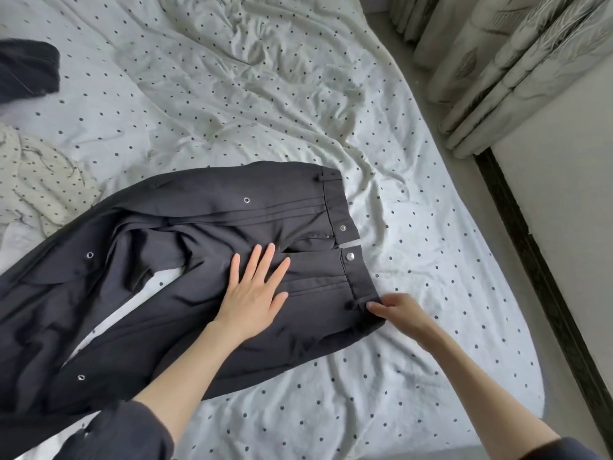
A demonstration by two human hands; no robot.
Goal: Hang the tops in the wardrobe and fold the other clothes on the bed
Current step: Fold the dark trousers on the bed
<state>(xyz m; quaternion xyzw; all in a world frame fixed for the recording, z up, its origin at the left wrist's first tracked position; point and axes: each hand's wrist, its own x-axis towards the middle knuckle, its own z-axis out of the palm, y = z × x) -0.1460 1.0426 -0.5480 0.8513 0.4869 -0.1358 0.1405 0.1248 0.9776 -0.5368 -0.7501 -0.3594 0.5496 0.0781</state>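
Trousers (205, 260) under flat left hand (253, 293), right hand (396, 308) fingers pinching waistband; cream garment (39, 180) lies nearby.

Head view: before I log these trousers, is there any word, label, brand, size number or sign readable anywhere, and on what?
None: no readable text in this view.
Dark trousers: no tag or label shows; the snap button at the waistband is too small to show any marking.
Bed sheet: only a dot pattern.
Curtain: only a pattern.
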